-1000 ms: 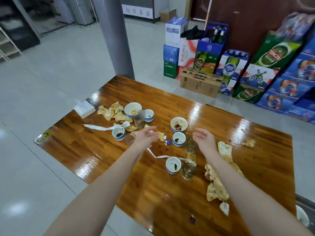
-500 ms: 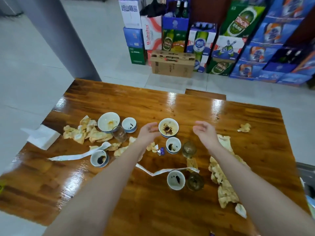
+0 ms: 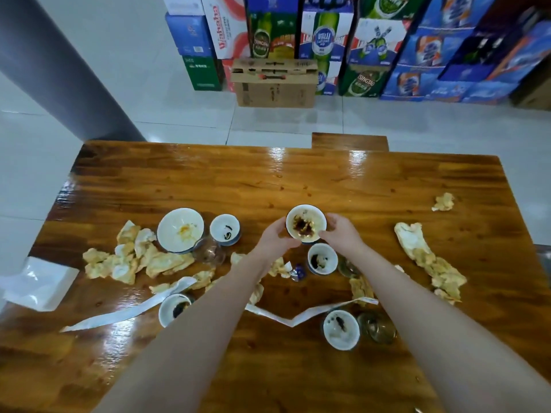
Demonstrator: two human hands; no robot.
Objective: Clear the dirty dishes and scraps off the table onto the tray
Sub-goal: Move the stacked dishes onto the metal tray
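Note:
A dirty bowl (image 3: 305,224) with dark sauce stands mid-table, and both my hands hold it: my left hand (image 3: 273,236) grips its left side, my right hand (image 3: 340,234) its right side. Left of it lie a larger white bowl (image 3: 180,230) with orange stains and a small cup (image 3: 225,229). More dirty cups sit nearer me: one (image 3: 322,259) just under the held bowl, one (image 3: 173,310) at left, one (image 3: 340,329) at right. Small glasses (image 3: 377,327) (image 3: 209,252), crumpled yellowish scraps (image 3: 134,259) (image 3: 429,260) and white paper strips (image 3: 301,315) litter the wooden table (image 3: 298,180). No tray is in view.
A white tissue pack (image 3: 35,281) hangs over the table's left edge. One scrap (image 3: 443,201) lies apart at the far right. Beyond the table stand a bench end (image 3: 348,141), a cardboard box (image 3: 275,83), stacked drink cartons (image 3: 372,46) and a grey pillar (image 3: 59,70).
My view came closer and squarer over the table. Both hands moved forward from open in the air and closed round the sauce-stained bowl.

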